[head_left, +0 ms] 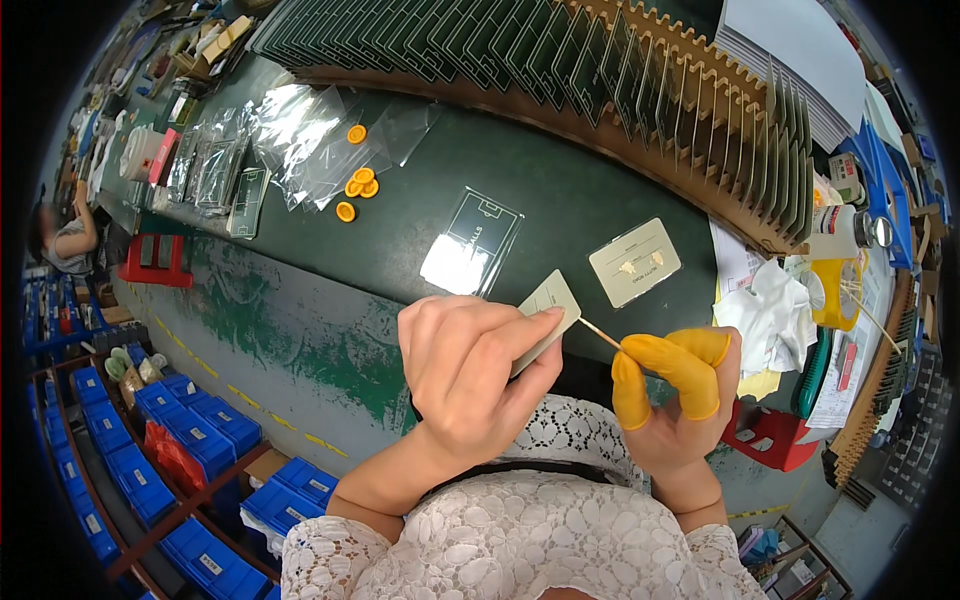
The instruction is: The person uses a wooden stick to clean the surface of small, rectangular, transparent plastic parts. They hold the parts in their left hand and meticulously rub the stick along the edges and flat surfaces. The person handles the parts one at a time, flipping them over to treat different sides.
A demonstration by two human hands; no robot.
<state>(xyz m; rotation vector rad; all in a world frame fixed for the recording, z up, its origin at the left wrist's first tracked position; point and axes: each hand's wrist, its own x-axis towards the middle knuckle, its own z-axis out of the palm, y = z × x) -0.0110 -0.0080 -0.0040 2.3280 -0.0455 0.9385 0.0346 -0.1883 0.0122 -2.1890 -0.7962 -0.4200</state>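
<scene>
Between the thumb and fingers of my left hand (475,370) is a pale cream card (550,297), held tilted above the table's near edge. My right hand (685,385), with yellow finger cots on several fingers, pinches a thin wooden stick (600,332). The stick's far tip meets the card's right edge, or lies very close to it. Just beyond my hands, another cream card (635,262) with small pale marks lies flat on the table. To its left rests a dark green card in a shiny clear sleeve (472,240).
A long brown slotted rack (690,165) full of upright dark cards spans the table's back. Loose yellow finger cots (360,183) lie beside clear plastic bags (310,140). At the right are a white cloth (768,315), a bottle (838,232) and a yellow tape roll (836,295). Blue bins (205,425) stand lower left.
</scene>
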